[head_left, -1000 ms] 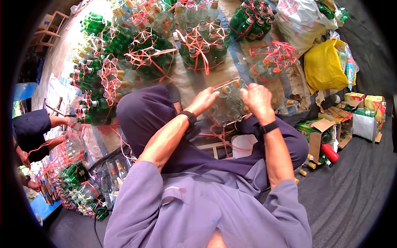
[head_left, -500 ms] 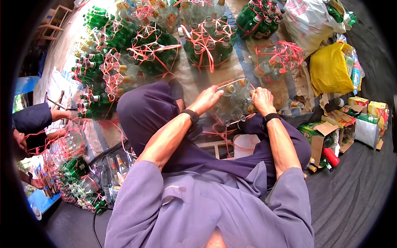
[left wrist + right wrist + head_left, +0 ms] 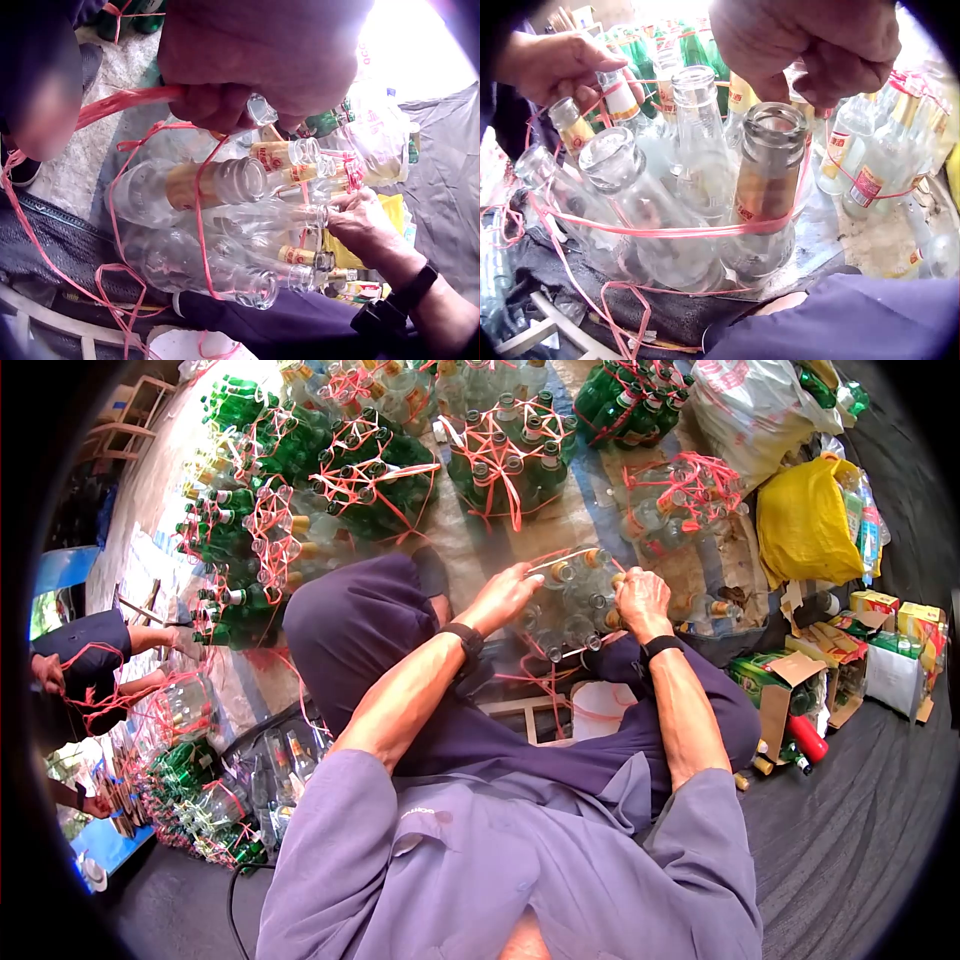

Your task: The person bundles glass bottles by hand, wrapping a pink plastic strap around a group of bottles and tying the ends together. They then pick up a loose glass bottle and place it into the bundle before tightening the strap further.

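In the head view my left hand is at the left of a cluster of clear glass bottles, and my right hand is at their right side. A pink plastic string runs around the bottles below their necks. My left hand grips the string, whose strand trails from its curled fingers in the left wrist view. My right hand's fingers curl close by a bottle neck, pinching the string at the cluster's edge; its fingertips are partly hidden. Several bottles have gold neck labels and stand tilted together.
Tied bundles of green bottles and clear bottles stand ahead. A yellow bag, a white bag and cardboard boxes are at the right. Another person's hand shows at the left with pink string.
The right hand has moved slightly down and closer in beside the bottles. The left hand stays by the cluster's left side with the string, and the head view has shifted slightly.
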A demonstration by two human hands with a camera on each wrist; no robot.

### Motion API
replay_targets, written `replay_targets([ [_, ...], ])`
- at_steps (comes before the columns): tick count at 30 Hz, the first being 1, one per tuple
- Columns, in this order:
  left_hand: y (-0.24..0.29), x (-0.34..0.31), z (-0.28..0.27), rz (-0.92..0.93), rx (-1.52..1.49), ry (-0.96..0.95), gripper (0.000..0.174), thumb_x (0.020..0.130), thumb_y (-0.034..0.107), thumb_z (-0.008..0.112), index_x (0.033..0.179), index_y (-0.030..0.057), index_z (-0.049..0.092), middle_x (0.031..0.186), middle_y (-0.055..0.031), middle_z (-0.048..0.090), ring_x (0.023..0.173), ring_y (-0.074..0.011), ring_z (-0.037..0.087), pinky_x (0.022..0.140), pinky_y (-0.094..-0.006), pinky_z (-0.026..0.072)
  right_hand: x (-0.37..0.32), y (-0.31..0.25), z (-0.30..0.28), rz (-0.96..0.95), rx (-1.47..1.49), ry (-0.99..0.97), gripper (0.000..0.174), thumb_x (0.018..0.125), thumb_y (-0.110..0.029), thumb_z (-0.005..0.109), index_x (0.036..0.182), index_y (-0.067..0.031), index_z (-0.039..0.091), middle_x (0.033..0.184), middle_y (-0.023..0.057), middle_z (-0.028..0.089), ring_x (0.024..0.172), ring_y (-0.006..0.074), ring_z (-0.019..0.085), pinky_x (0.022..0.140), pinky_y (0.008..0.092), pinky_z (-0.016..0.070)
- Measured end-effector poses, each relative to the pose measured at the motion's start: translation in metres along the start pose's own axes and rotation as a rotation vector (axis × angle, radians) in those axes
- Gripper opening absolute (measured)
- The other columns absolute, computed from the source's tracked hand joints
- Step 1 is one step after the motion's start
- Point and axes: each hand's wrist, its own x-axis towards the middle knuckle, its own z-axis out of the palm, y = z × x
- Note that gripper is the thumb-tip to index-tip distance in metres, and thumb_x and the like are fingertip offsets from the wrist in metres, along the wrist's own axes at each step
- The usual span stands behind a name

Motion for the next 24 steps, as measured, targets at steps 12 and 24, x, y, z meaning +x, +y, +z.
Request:
replay_targets([
  [12, 0.0, 0.0, 0.0, -0.027, -0.014, -0.01, 0.053, 0.092, 0.038, 0.052, 0.125, -0.0041, 0.052, 0.117, -0.026, 0.061, 0.114, -0.0372, 0.056, 0.096, -0.0405, 0.0422, -0.001, 0.01, -0.001, 0.163, 0.065, -0.019, 0.026, 0.08, -0.025, 0.061, 0.082, 0.0, 0.068, 0.082, 0.0243, 0.067, 0.082, 0.0414, 0.066, 0.074, 0.0491, 0.0527],
  [24, 0.001, 0.001, 0.0, -0.024, -0.009, -0.02, 0.055, 0.092, 0.038, 0.051, 0.127, -0.0048, 0.051, 0.117, -0.0264, 0.061, 0.114, -0.0363, 0.056, 0.096, -0.0402, 0.042, 0.0, 0.004, -0.052, 0.074, -0.138, -0.096, 0.03, 0.081, -0.029, 0.063, 0.08, -0.0004, 0.069, 0.078, 0.0216, 0.067, 0.075, 0.0382, 0.067, 0.067, 0.0467, 0.0533],
])
